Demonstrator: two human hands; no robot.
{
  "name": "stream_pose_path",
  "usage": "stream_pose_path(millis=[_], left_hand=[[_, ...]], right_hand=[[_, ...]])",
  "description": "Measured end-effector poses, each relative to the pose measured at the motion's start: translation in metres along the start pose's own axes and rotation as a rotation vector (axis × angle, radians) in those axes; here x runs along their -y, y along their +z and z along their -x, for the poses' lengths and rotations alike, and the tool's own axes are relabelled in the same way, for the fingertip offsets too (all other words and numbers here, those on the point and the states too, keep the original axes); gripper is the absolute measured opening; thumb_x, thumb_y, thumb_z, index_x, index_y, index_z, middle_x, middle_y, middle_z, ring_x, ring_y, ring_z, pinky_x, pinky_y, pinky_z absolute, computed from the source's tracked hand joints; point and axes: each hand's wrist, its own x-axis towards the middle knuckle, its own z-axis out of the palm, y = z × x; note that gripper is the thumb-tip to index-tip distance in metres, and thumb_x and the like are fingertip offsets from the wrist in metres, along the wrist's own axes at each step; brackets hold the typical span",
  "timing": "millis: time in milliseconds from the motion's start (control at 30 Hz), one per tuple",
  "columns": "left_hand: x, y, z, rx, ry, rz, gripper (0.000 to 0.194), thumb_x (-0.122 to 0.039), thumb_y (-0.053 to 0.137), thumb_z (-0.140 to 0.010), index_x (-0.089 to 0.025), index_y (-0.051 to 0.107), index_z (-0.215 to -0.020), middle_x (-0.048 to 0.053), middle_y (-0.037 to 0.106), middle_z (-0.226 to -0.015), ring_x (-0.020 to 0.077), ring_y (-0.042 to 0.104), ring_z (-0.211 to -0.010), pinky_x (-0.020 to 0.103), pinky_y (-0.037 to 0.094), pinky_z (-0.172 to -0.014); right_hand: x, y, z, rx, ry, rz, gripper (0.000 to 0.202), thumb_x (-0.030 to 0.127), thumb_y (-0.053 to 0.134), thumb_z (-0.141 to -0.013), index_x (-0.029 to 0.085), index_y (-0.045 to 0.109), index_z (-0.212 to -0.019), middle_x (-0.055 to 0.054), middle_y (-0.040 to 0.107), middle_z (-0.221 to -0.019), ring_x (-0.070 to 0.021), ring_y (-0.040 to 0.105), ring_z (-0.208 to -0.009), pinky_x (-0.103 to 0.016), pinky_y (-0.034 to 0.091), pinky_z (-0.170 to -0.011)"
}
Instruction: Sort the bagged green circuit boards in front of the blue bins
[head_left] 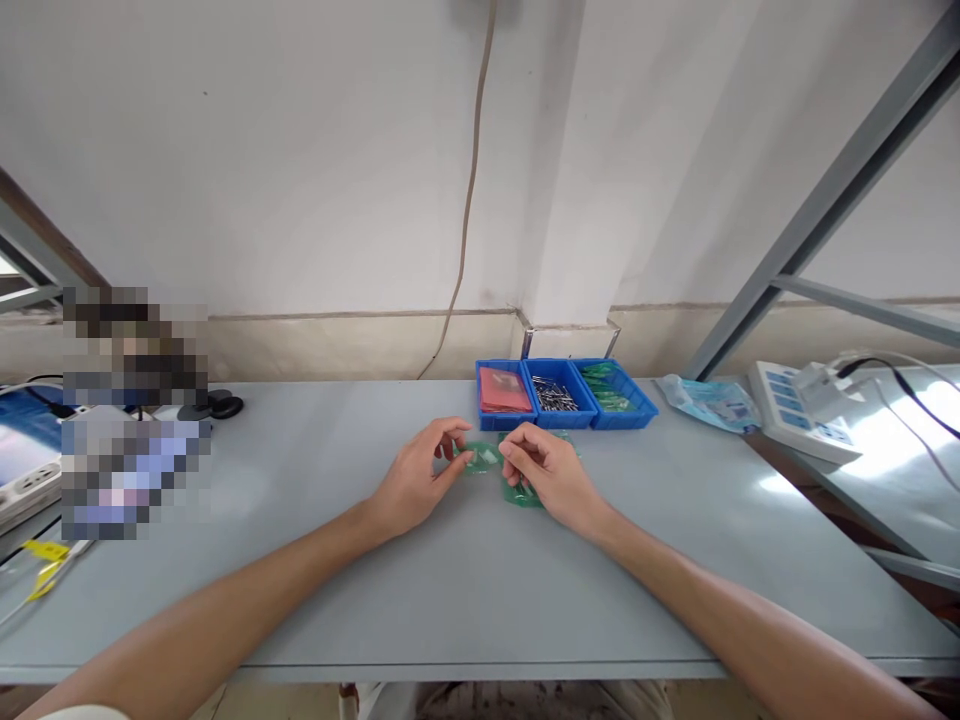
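Near the middle of the grey table, a small green plastic bag (485,457) lies between my two hands. My left hand (422,472) is at its left end, fingers curled and apart, with the thumb close to the bag's edge. My right hand (550,468) has its thumb and fingers pinched together over more green plastic (523,494); what is between the fingertips is too small to make out. Just behind the hands stand three blue bins: one with red packets (503,390), one with metal screw-like pieces (553,394), one with green bags (609,388).
A blue and white packet (711,402) and a white power strip (799,410) lie at the right. Black round items (222,404), another power strip (30,492) and cables are at the left. A wall stands behind the table (322,610), with metal frames at both sides.
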Motion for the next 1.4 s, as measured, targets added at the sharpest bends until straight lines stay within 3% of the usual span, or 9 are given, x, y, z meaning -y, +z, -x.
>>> stream_pose_path(millis=[233,400,533,733,933,1100,1200,1300,1400], left_hand=[[0.000,-0.002,0.001,-0.022,0.159,-0.057,0.013,-0.028,0.056,-0.108,-0.023,0.059,-0.120,0.003,0.067,-0.104,0.0153,0.061,-0.085,0.030,0.054,-0.082],[-0.002,-0.006,-0.001,0.043,0.321,-0.078,0.041,-0.014,0.040,-0.110,-0.027,0.056,-0.144,0.009,0.065,-0.119,0.0198,0.063,-0.106,0.035,0.055,-0.092],[-0.001,-0.005,-0.002,0.070,0.385,-0.102,0.056,-0.005,0.038,-0.105,-0.029,0.048,-0.155,0.011,0.063,-0.124,0.0205,0.062,-0.108,0.036,0.056,-0.093],[0.000,-0.002,-0.004,0.025,0.433,-0.175,0.061,-0.010,0.054,-0.102,-0.032,0.044,-0.158,0.009,0.064,-0.123,0.0225,0.062,-0.110,0.039,0.056,-0.096],[0.004,-0.001,-0.003,0.014,0.422,-0.181,0.053,-0.013,0.055,-0.104,-0.031,0.052,-0.154,0.009,0.066,-0.117,0.0223,0.062,-0.104,0.038,0.056,-0.090],[0.002,-0.002,-0.004,0.026,0.316,-0.133,0.034,-0.023,0.053,-0.108,-0.026,0.065,-0.139,0.008,0.068,-0.108,0.0211,0.061,-0.099,0.035,0.054,-0.086],[-0.002,-0.002,-0.006,0.039,0.224,-0.098,0.025,-0.031,0.050,-0.110,-0.021,0.073,-0.111,0.006,0.067,-0.096,0.0197,0.059,-0.092,0.034,0.051,-0.084],[-0.006,-0.002,-0.008,0.043,0.125,-0.067,0.037,-0.037,0.047,-0.111,-0.019,0.064,-0.083,0.002,0.059,-0.080,0.0182,0.054,-0.080,0.032,0.048,-0.075],[-0.007,-0.001,-0.009,0.045,0.070,-0.031,0.044,-0.041,0.047,-0.110,-0.020,0.053,-0.072,0.001,0.052,-0.073,0.0176,0.050,-0.075,0.030,0.044,-0.069]], right_hand=[[0.002,0.000,0.001,-0.010,0.003,0.059,0.035,0.051,0.054,-0.105,0.024,0.055,-0.084,0.005,0.057,-0.062,-0.0134,0.049,-0.056,-0.026,0.038,-0.053],[0.002,-0.002,0.001,-0.049,-0.024,0.132,0.035,0.049,0.053,-0.105,0.023,0.054,-0.082,0.006,0.049,-0.060,-0.0131,0.042,-0.055,-0.026,0.034,-0.053],[0.001,-0.003,0.000,-0.089,-0.031,0.158,0.035,0.048,0.055,-0.105,0.023,0.052,-0.080,0.006,0.046,-0.063,-0.0130,0.040,-0.058,-0.026,0.033,-0.055],[0.000,-0.003,-0.001,-0.102,-0.030,0.167,0.036,0.048,0.056,-0.103,0.022,0.052,-0.078,0.005,0.045,-0.064,-0.0137,0.039,-0.060,-0.026,0.032,-0.056],[0.003,-0.003,0.000,-0.078,0.001,0.125,0.038,0.052,0.059,-0.102,0.022,0.053,-0.078,0.006,0.045,-0.062,-0.0127,0.039,-0.058,-0.025,0.032,-0.052],[0.003,-0.002,0.000,-0.062,0.023,0.096,0.038,0.055,0.057,-0.102,0.022,0.055,-0.081,0.004,0.054,-0.064,-0.0124,0.044,-0.057,-0.025,0.034,-0.051],[0.003,-0.002,0.001,-0.052,0.032,0.053,0.038,0.057,0.053,-0.103,0.023,0.060,-0.089,0.001,0.062,-0.074,-0.0134,0.049,-0.060,-0.025,0.037,-0.050],[0.002,-0.001,0.001,-0.044,0.012,0.038,0.038,0.059,0.050,-0.105,0.024,0.062,-0.096,0.000,0.061,-0.078,-0.0143,0.052,-0.063,-0.026,0.040,-0.052],[0.002,0.000,0.001,-0.044,-0.022,0.058,0.034,0.058,0.053,-0.103,0.025,0.061,-0.101,0.001,0.057,-0.074,-0.0158,0.054,-0.065,-0.028,0.045,-0.057]])
